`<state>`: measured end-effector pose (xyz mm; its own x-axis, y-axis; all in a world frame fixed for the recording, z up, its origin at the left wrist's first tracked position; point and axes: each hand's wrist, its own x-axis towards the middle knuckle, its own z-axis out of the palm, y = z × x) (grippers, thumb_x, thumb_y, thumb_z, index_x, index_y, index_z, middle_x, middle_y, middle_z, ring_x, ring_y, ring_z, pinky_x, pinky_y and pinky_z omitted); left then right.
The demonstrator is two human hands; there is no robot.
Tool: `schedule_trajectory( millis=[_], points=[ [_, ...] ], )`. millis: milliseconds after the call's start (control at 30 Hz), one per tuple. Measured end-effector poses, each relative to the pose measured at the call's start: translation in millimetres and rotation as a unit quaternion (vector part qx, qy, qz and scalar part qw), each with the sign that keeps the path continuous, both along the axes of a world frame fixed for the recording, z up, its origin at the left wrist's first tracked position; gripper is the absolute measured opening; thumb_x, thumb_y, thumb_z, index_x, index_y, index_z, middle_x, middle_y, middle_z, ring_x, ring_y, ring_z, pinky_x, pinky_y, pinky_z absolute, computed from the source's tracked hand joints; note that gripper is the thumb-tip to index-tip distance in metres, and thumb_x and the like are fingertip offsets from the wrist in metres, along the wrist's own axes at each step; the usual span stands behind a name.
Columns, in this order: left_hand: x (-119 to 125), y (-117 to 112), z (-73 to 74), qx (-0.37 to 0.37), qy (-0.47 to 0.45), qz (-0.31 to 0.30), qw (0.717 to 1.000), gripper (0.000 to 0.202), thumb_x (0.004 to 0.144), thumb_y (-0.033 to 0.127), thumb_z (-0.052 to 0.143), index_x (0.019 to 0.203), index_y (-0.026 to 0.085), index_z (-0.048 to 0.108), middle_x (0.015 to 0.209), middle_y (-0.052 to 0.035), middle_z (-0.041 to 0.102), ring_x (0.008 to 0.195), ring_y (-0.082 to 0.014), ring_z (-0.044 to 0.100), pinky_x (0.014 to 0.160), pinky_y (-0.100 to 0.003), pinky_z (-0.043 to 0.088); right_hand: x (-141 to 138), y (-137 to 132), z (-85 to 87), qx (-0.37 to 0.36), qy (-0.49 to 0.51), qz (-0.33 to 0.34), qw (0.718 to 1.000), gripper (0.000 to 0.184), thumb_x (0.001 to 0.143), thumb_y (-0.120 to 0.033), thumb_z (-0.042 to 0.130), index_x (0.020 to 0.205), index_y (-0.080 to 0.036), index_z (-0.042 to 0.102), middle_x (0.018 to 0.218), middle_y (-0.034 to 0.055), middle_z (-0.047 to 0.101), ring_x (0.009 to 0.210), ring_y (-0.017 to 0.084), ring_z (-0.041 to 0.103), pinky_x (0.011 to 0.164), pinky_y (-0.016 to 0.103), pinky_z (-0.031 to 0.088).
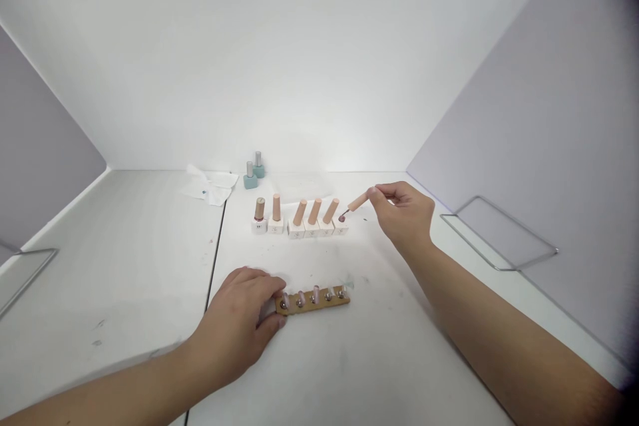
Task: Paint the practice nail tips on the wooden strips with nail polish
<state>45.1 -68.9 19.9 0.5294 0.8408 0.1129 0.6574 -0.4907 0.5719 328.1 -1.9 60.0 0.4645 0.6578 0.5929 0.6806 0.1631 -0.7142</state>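
Observation:
My right hand [402, 213] pinches the peach cap of a nail polish brush [357, 202]. The brush tip is at the mouth of the open white nail polish bottle [341, 227], the rightmost in a row. My left hand [244, 316] grips the left end of a brown strip [313, 307] between thumb and fingers. Several nail tips [316, 294] stand on the strip, mounted on small round metallic holders; some look pinkish, others clear. Left of the open bottle stand capped white bottles [312, 229] with slanted peach caps, another with an upright cap [275, 223], and one with a brownish cap [259, 223].
Two teal bottles [251, 181] with silver caps stand at the back wall, beside a crumpled white tissue [210, 186]. A clear flat sheet or tray [302, 186] lies behind the row. Wire frames [499, 233] stick out from both side walls. A dark seam runs along the table.

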Motion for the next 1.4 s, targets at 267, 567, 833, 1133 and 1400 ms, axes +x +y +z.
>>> schedule_trajectory(
  millis=[267, 567, 833, 1133, 1400],
  points=[
    [-0.8, -0.2, 1.3, -0.012, 0.006, 0.0, 1.0, 0.025, 0.077, 0.016, 0.057, 0.099, 0.026, 0.059, 0.101, -0.0024, 0.063, 0.102, -0.0246, 0.054, 0.088, -0.043, 0.047, 3.1, 1.7, -2.5, -0.013, -0.056, 0.003, 0.998, 0.014, 0.075, -0.031, 0.06, 0.068, -0.02, 0.066, 0.071, 0.0015, 0.069, 0.066, 0.016, 0.061, 0.057, 0.027, 0.046],
    [0.0, -1.0, 2.3, -0.012, 0.004, -0.003, 1.0, 0.023, 0.078, 0.016, 0.057, 0.099, 0.025, 0.058, 0.101, -0.0022, 0.063, 0.102, -0.024, 0.053, 0.088, -0.042, 0.047, 1.4, 3.7, -3.8, -0.021, -0.074, 0.015, 0.997, 0.014, 0.074, -0.03, 0.059, 0.066, -0.021, 0.065, 0.072, 0.0007, 0.069, 0.059, 0.014, 0.058, 0.052, 0.027, 0.044],
    [-0.6, -0.1, 2.4, -0.002, 0.003, -0.004, 1.0, 0.024, 0.078, 0.016, 0.058, 0.1, 0.025, 0.057, 0.101, -0.0022, 0.064, 0.103, -0.0243, 0.054, 0.089, -0.043, 0.047, -0.3, 3.8, -2.8, -0.032, -0.113, 0.029, 0.993, 0.013, 0.075, -0.027, 0.058, 0.065, -0.022, 0.066, 0.071, -0.0005, 0.069, 0.058, 0.013, 0.058, 0.053, 0.026, 0.046],
    [0.1, -0.1, 5.2, -0.009, 0.006, -0.005, 1.0, 0.021, 0.078, 0.017, 0.057, 0.097, 0.025, 0.059, 0.1, -0.0024, 0.064, 0.102, -0.0247, 0.054, 0.087, -0.042, 0.048, -3.1, 7.7, -5.1, -0.055, -0.155, 0.064, 0.984, 0.016, 0.076, -0.025, 0.057, 0.062, -0.024, 0.065, 0.069, -0.0021, 0.068, 0.068, 0.015, 0.061, 0.057, 0.027, 0.048],
    [-0.2, -0.4, 5.7, -0.004, 0.0, -0.01, 1.0, 0.022, 0.078, 0.016, 0.056, 0.098, 0.025, 0.058, 0.1, -0.0028, 0.064, 0.1, -0.0247, 0.055, 0.087, -0.043, 0.048, -3.8, 7.6, -7.9, -0.06, -0.153, 0.061, 0.985, 0.016, 0.076, -0.027, 0.056, 0.062, -0.023, 0.064, 0.069, -0.0006, 0.068, 0.067, 0.016, 0.061, 0.057, 0.029, 0.048]
  ],
)
